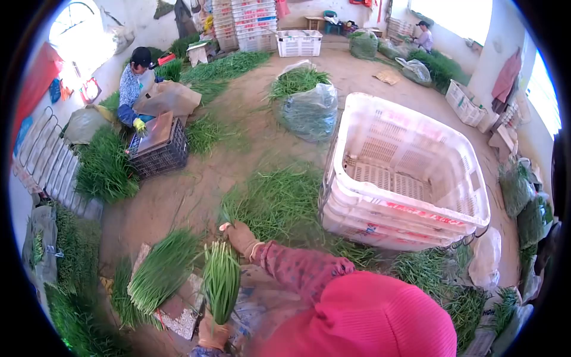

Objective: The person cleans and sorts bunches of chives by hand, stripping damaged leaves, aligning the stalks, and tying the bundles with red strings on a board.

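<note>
Long green stalks, which look like garlic chives, are around both hands. My left hand (213,333), in a tan glove, is closed around the lower part of a bunch of garlic chives (221,285); its pale cut ends point up. Just above that bunch, my gloved right hand (241,238) is closed on a few chives (228,212), with a pale end showing at the fingers. Left of the held bunch, a larger pile of chives (163,271) lies on a speckled board (185,306).
Loose chives (276,199) cover the floor ahead. Stacked white crates (410,128) stand to the right, beyond the pink hat (386,315). A filled plastic bag (309,113) sits farther back. One person (134,89) works by a black crate (160,152); another (423,38) sits far right.
</note>
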Motion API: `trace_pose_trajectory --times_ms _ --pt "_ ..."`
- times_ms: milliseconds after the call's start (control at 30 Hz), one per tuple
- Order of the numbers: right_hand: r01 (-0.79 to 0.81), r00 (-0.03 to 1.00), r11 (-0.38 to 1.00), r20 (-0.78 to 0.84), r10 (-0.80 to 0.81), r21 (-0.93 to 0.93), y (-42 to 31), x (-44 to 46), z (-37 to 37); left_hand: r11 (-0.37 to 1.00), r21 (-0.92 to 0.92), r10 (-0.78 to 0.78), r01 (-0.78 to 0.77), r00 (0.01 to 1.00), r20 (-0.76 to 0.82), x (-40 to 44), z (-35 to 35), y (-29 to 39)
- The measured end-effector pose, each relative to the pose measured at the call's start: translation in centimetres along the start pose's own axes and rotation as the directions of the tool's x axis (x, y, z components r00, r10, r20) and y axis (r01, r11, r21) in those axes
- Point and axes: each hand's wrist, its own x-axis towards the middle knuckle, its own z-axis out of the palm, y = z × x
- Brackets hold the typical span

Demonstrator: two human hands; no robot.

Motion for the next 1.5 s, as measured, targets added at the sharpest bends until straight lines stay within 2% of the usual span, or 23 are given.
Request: trace_pose_trajectory --times_ms 33,67,100,167,267,333,367,400,467,500,600,633,700,733,900,967,1067,1233,1300,1367,1400,1433,1500 --pt "-0.008 1.0 1.0 0.0 0.008 0.004 1.7 1.3 -0.5 1.0 0.004 -0.006 0.006 1.0 0.006 0.6 -0.6 0.8" --pt "0.285 0.95 0.821 0.029 -0.312 -0.495 3.2 3.0 -1.3 0.997 0.083 -0.001 0.003 1.0 -0.02 1.1 -1.3 1.2" --pt "0.458 0.813 0.342 0.23 -0.535 -0.821 4.3 4.1 -1.7 0.987 0.158 -0.01 0.017 0.999 -0.047 1.1 -2.0 1.1" --pt "0.326 0.843 0.113 0.234 -0.485 -0.939 5.2 6.1 -4.7 0.978 0.19 0.111 -0.088 0.988 -0.11 2.1 -3.2 -1.5" --pt "0.025 0.867 -0.164 0.103 -0.488 -0.986 3.3 9.9 -12.6 0.888 0.404 -0.162 0.219 0.972 -0.172 0.7 -6.2 1.7" --pt "0.12 0.906 0.588 -0.154 -0.394 -0.8 -3.2 7.6 -13.7 0.762 0.499 -0.354 0.413 0.911 -0.213 -0.1 -7.3 2.9" --pt "0.144 0.937 0.911 -0.242 -0.251 -0.387 -5.4 6.5 -11.9 0.716 0.584 -0.25 0.382 0.922 -0.297 -0.1 -6.8 0.9" --pt "0.151 0.941 0.98 -0.323 -0.102 0.133 -7.7 5.4 -10.1 0.672 0.599 -0.295 0.435 0.899 -0.323 0.3 -7.0 1.2" --pt "0.194 0.981 0.981 0.03 -0.193 -0.021 -12.1 -0.2 -6.8 0.629 0.61 -0.332 0.481 0.876 -0.348 1.2 -6.7 1.5" --pt "0.27 0.922 0.952 0.245 -0.299 0.145 -12.5 -2.7 -4.0 0.563 0.683 -0.292 0.466 0.885 -0.363 1.8 -7.1 1.2" --pt "0.483 0.502 0.867 0.774 -0.386 0.119 -13.5 -10.5 1.7 0.512 0.793 -0.049 0.331 0.933 -0.358 3.6 -5.0 -2.8" --pt "0.839 0.285 0.539 0.909 -0.306 -0.081 -14.8 -12.6 3.8 0.548 0.779 -0.001 0.303 0.932 -0.362 3.5 -4.9 -1.4" --pt "0.911 0.223 0.412 0.858 -0.463 -0.014 -13.7 -15.0 5.7 0.588 0.769 0.052 0.252 0.937 -0.347 4.0 -4.8 1.2" --pt "0.931 0.202 0.365 0.838 -0.508 -0.003 -13.8 -15.5 5.9 0.604 0.68 -0.204 0.415 0.906 -0.371 4.9 -4.8 2.0" --pt "0.643 0.695 0.603 0.69 -0.202 -0.472 -14.7 -10.3 3.3 0.245 0.905 0.045 0.348 0.928 -0.369 2.0 -3.2 -0.7" --pt "0.64 0.736 0.563 0.627 -0.255 -0.522 -12.6 -7.4 1.6 0.273 0.898 0.091 0.346 0.92 -0.382 1.9 -2.8 -1.3" --pt "0.405 0.78 0.699 0.622 0.073 -0.589 -14.9 -7.3 0.1 0.296 0.887 0.294 0.356 0.849 -0.439 2.6 -2.0 -0.8" --pt "0.494 0.823 0.536 0.567 -0.033 -0.685 -8.8 -5.5 1.4 0.206 0.916 0.288 0.345 0.873 -0.393 3.2 -1.3 1.2" --pt "0.439 0.87 0.735 0.449 -0.203 -0.517 -6.4 -4.6 1.0 0.306 0.905 0.186 0.296 0.914 -0.362 2.6 -1.5 0.8" --pt "0.55 0.831 0.702 0.38 -0.407 -0.452 -4.2 -2.5 -0.7 0.371 0.875 0.042 0.312 0.935 -0.352 1.4 -1.8 1.2" --pt "0.095 0.951 0.989 0.304 -0.057 -0.11 -4.1 -1.5 -1.8 0.431 0.847 0.053 0.313 0.928 -0.37 0.8 -2.1 0.5" --pt "-0.416 0.877 0.872 0.368 0.31 0.257 -4.0 -0.9 -2.9 0.487 0.815 0.061 0.312 0.919 -0.388 0.3 -2.0 0.1" --pt "-0.385 0.916 0.788 0.304 0.262 0.48 -3.4 0.0 -4.9 0.502 0.793 0.012 0.346 0.913 -0.407 -0.2 -1.6 -0.1"
